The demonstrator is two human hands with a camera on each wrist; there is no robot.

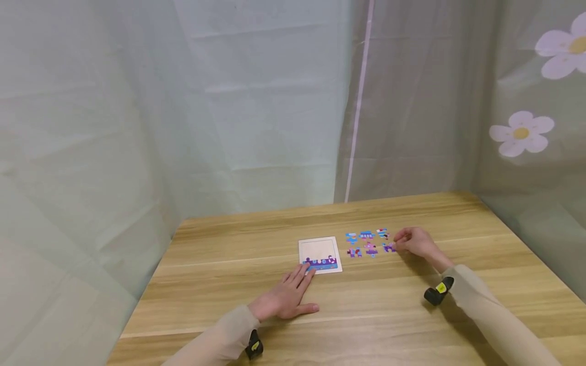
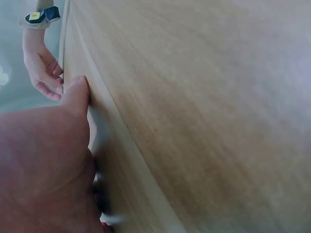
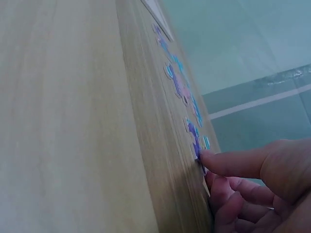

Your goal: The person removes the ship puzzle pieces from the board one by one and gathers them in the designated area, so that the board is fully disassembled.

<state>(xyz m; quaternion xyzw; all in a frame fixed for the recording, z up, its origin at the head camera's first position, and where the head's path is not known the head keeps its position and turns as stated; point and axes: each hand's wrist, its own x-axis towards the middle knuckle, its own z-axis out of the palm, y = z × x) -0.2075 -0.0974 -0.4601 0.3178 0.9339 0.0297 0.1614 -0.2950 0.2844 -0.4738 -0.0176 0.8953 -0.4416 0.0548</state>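
Note:
A white-framed puzzle board [image 1: 318,248] lies on the wooden table, its bottom row filled with purple and blue pieces and the rest of its inside bare. My left hand [image 1: 286,295] rests flat with straight fingers, the fingertips on the board's lower left corner. To the right of the board, my right hand [image 1: 417,242] pinches the edge of a purple puzzle piece [image 3: 193,133] between thumb and curled fingers. That piece lies at the right end of the near row of loose pieces. Its outer edge is hidden by the fingers.
Several other loose puzzle pieces [image 1: 367,235] lie in two rows between the board and my right hand. Curtains [image 1: 256,127] hang behind the table [image 1: 220,284] and at its sides. Each wrist carries a black camera [image 1: 438,291].

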